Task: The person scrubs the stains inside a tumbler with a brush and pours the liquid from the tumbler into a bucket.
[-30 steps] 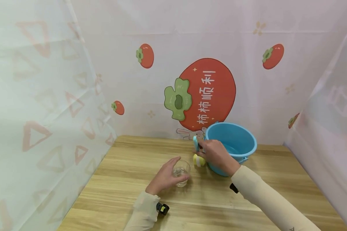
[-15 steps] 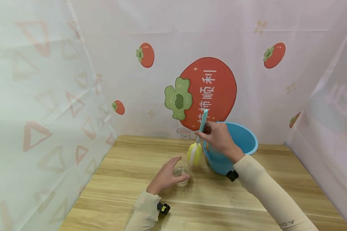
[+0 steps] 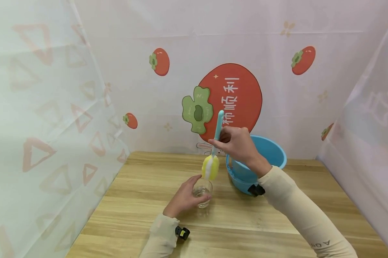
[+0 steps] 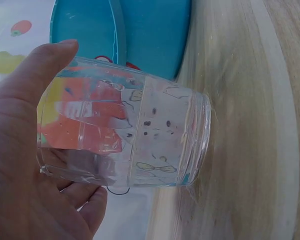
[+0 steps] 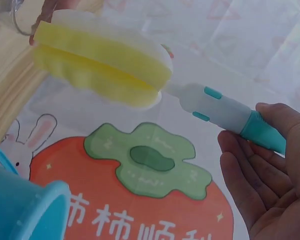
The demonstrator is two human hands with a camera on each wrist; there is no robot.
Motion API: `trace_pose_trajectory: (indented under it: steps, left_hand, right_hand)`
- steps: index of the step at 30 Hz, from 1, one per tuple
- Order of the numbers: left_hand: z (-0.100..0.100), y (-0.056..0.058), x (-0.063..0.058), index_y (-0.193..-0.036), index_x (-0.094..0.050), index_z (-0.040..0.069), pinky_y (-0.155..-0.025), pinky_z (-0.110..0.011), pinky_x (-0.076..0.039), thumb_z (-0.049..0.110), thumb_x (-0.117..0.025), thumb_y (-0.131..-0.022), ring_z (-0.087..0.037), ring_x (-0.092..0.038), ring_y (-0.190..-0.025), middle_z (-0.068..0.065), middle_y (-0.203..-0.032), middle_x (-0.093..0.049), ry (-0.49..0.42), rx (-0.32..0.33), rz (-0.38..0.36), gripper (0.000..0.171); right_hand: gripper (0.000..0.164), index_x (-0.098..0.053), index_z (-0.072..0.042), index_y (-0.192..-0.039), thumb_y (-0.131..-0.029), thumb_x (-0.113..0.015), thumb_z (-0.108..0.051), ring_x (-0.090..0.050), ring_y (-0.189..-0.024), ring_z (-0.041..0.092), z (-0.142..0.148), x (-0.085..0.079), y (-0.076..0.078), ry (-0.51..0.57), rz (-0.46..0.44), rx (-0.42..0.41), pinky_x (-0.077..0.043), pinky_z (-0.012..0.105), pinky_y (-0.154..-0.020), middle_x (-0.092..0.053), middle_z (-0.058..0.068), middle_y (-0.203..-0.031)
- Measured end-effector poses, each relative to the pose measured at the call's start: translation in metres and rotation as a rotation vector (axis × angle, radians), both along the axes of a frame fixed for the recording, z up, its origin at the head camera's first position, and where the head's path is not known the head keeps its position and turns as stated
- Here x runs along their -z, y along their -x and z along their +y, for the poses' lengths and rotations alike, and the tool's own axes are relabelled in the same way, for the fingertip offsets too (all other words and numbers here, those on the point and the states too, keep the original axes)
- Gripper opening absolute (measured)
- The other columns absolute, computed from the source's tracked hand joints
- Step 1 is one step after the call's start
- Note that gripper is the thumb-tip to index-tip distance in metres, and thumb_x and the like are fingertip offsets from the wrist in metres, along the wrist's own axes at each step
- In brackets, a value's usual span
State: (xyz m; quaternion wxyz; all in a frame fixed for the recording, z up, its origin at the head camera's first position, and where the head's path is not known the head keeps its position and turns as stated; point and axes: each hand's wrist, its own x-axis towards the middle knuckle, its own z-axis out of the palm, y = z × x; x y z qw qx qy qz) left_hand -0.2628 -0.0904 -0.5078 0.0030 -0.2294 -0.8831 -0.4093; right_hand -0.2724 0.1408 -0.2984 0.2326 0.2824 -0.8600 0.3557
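A clear drinking glass (image 4: pixel 135 125) stands upright on the wooden table with water in it. My left hand (image 3: pixel 185 197) grips it from the left, thumb on the near side and fingers on the far side. My right hand (image 3: pixel 239 145) pinches the teal-and-white handle of a sponge brush (image 5: pixel 105 60), which hangs head down. Its yellow and white sponge head (image 3: pixel 210 167) is right over the mouth of the glass (image 3: pixel 203 193), the lower end at the rim in the head view. The right thumb and fingertips meet at the handle (image 5: pixel 262 131).
A blue bucket (image 3: pixel 271 150) stands at the back right of the table, partly behind the right hand and wrist. The wooden tabletop (image 3: pixel 132 222) runs up to a printed curtain (image 3: pixel 168 96) behind, with more curtain on both sides.
My right hand has lifted the brush from low beside the bucket and carried it left, its sponge head now over the glass. The left hand and glass have stayed in place.
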Motion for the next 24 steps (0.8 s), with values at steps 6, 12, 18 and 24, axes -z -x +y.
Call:
trace_pose_trajectory:
  steps: [6, 12, 18, 24]
  left_hand:
    - [-0.001, 0.002, 0.001, -0.153, -0.05, 0.02, -0.116, -0.056, -0.047, 0.048, -0.082, -0.09, -0.026, -0.057, -0.141, -0.002, -0.15, -0.06, -0.045, 0.03, 0.02, 0.076]
    - [-0.002, 0.002, 0.002, -0.145, -0.055, 0.024, -0.108, -0.05, -0.052, 0.052, -0.082, -0.09, -0.018, -0.064, -0.125, 0.003, -0.136, -0.065, -0.056, 0.04, 0.02, 0.068]
    - [0.0, 0.002, 0.001, -0.149, -0.053, 0.024, -0.105, -0.047, -0.052, 0.056, -0.082, -0.088, -0.016, -0.062, -0.124, 0.005, -0.138, -0.064, -0.03, 0.015, 0.01, 0.074]
    - [0.0, 0.003, 0.001, -0.154, -0.05, 0.023, -0.098, -0.042, -0.053, 0.059, -0.081, -0.088, -0.017, -0.062, -0.121, 0.003, -0.144, -0.061, -0.016, 0.0, -0.007, 0.081]
  right_hand:
    - [0.028, -0.078, -0.006, -0.102, -0.088, -0.089, -0.027, -0.078, -0.074, 0.011, -0.009, 0.007, -0.003, 0.0, -0.009, -0.063, -0.065, 0.032, -0.071, -0.081, 0.003, -0.086]
    - [0.023, -0.076, -0.004, -0.098, -0.089, -0.088, -0.021, -0.078, -0.074, 0.012, -0.019, 0.022, -0.004, -0.043, -0.039, -0.113, -0.064, 0.029, -0.07, -0.081, 0.005, -0.085]
    - [0.019, -0.076, -0.005, -0.098, -0.091, -0.085, -0.019, -0.079, -0.075, 0.011, -0.024, 0.037, -0.003, -0.101, -0.05, -0.14, -0.064, 0.031, -0.075, -0.081, 0.004, -0.084]
    - [0.018, -0.075, -0.008, -0.101, -0.093, -0.083, -0.022, -0.076, -0.074, 0.007, -0.026, 0.05, -0.002, -0.132, -0.066, -0.153, -0.062, 0.029, -0.072, -0.08, 0.001, -0.083]
